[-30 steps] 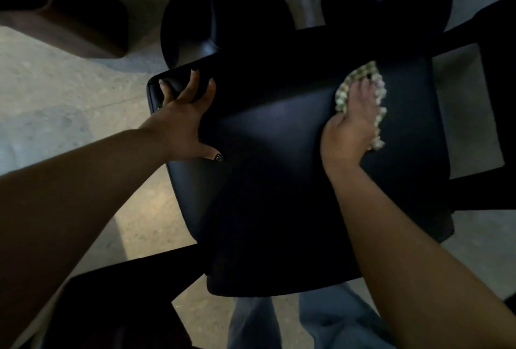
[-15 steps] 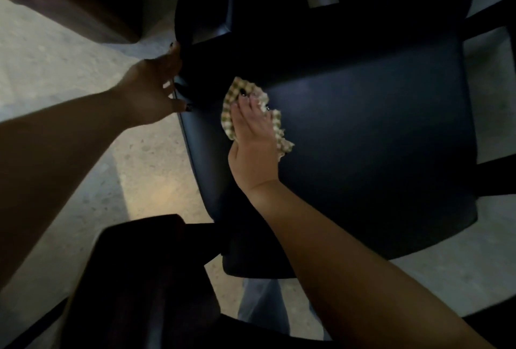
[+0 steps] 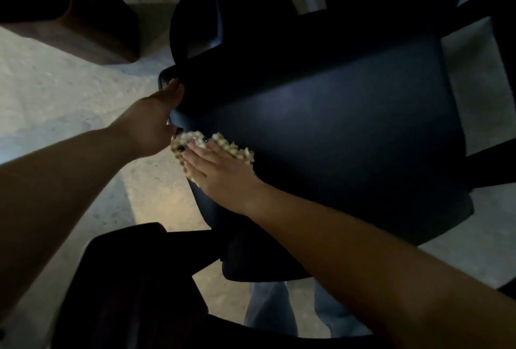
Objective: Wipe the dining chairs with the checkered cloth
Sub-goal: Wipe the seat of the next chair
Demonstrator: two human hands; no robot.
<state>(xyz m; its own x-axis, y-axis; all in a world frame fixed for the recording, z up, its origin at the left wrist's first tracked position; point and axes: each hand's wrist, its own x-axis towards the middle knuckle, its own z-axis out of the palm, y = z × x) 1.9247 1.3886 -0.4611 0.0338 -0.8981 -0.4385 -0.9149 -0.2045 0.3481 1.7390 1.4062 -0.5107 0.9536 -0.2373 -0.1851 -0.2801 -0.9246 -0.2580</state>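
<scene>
A pale, speckled floor (image 3: 69, 114) filled the background, dim except for a lit patch near the lower middle. On it stood a dark dining chair (image 3: 349, 147), its broad padded seat taking up most of the right half of the view and its backrest running across the top edge in deep shadow. A second dark chair (image 3: 134, 287) sat at the lower left, just beside the first one's near corner, and a brown wooden piece of furniture (image 3: 83, 13) occupied the upper left corner. Two round black bases (image 3: 231, 13) lay on the floor beyond the seat. Blue trouser legs (image 3: 273, 309) showed below the seat's front edge. The left hand (image 3: 153, 125) held the seat's far left corner, thumb on top; its fingers went round the edge, out of sight. The right hand (image 3: 215, 170) lay flat with straight fingers (image 3: 195, 153), pressing the checkered cloth (image 3: 237, 150) onto the seat's left edge. The cloth was bunched beneath that palm, touching the left hand's knuckles.
</scene>
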